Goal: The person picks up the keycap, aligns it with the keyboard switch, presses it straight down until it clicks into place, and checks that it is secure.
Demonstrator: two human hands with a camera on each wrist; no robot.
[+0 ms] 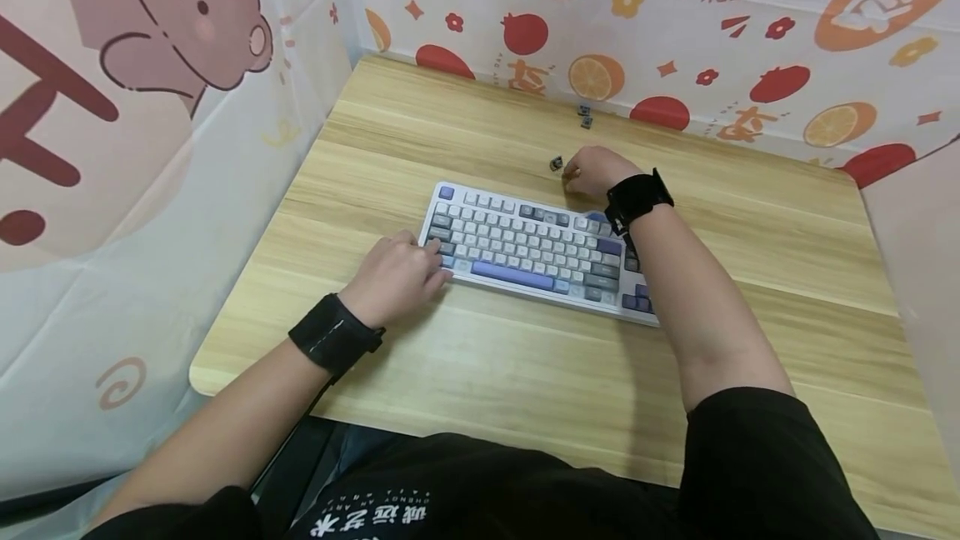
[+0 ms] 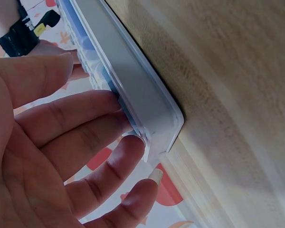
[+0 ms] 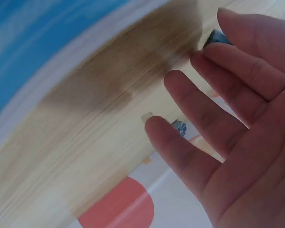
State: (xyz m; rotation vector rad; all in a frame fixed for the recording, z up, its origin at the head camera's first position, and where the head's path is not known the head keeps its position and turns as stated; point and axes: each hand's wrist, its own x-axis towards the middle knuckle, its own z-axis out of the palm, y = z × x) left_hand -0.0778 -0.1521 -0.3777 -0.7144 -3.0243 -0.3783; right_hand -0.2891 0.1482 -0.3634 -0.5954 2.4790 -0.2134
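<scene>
Touching the left end of the keyboard (image 1: 525,242), the left hand (image 1: 393,277) had its fingers loosely extended, fingertips at the keys and edge there. The keyboard lay flat on the surface (image 1: 465,365). Beyond its far edge, the right hand (image 1: 600,171) was relaxed, thumb apart from the fingers, just beside a small dark piece (image 1: 556,163); contact could not be told. Two similar pieces (image 1: 586,122) lay farther back, near the printed sheet (image 1: 558,32).

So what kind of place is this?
Probably a little desk corner closed off like a booth: there's a wood-grain table, a keyboard on it, and a fruit-patterned curtain hanging behind.
</scene>
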